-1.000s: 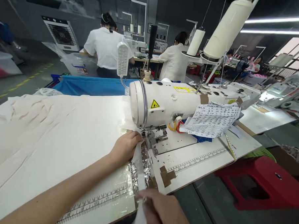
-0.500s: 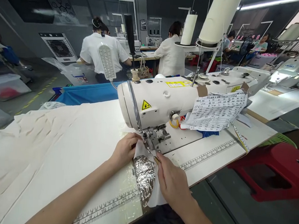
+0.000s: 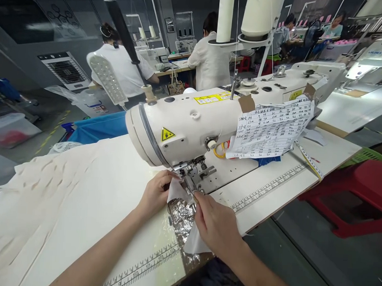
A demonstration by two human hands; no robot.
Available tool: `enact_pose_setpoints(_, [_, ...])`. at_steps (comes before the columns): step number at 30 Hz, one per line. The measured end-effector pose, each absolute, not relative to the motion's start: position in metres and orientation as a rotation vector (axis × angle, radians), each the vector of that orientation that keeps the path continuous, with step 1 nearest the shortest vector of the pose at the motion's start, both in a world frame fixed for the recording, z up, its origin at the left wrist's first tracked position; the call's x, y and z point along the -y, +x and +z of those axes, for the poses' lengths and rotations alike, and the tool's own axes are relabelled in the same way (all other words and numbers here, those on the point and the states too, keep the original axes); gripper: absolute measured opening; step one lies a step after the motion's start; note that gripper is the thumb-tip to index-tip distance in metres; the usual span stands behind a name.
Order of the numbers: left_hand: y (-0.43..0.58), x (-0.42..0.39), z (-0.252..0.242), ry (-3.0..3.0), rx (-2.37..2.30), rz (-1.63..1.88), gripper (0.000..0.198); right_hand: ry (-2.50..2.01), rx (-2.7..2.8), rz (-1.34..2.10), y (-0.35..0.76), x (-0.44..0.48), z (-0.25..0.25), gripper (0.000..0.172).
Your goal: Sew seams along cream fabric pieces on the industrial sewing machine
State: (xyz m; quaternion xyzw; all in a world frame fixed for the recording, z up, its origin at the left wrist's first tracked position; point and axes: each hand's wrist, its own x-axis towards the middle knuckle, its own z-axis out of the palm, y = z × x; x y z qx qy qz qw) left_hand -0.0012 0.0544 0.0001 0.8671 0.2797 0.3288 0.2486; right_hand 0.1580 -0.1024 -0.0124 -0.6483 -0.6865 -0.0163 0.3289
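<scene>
A thin piece of white fabric (image 3: 176,190) lies under the presser foot area of a white sewing machine (image 3: 185,121). My left hand (image 3: 153,194) is closed on the fabric's left edge, close beside the needle; its fingertips are partly hidden by the machine head. In my right hand (image 3: 219,224) is a slim metal tool (image 3: 190,192), pinched between thumb and fingers, its tip pointing at the presser foot. Its exact kind is unclear. More white fabric hangs below that hand, over a shiny clear-taped strip (image 3: 182,216) on the table.
Cut cream fabric pieces (image 3: 47,174) spread across the table's left side. A handwritten paper (image 3: 270,129) hangs on the machine, near a tape measure (image 3: 309,161). Thread cones (image 3: 258,19) stand behind. A red stool (image 3: 359,196) is at right; co-workers (image 3: 210,55) sit beyond.
The camera view has shifted and tilted, so the machine appears further left and larger. My right hand and the tool have moved slightly closer to the presser foot. Both hands keep their grip.
</scene>
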Motion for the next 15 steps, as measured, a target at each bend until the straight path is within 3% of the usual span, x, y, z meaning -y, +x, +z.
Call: enact_pose_setpoints(15, [-0.001,-0.0543,0.0044,2.273,-0.834,0.803,0.019,-1.695,1.83,-0.031,0.1589,0.1003,-0.0104,0.034])
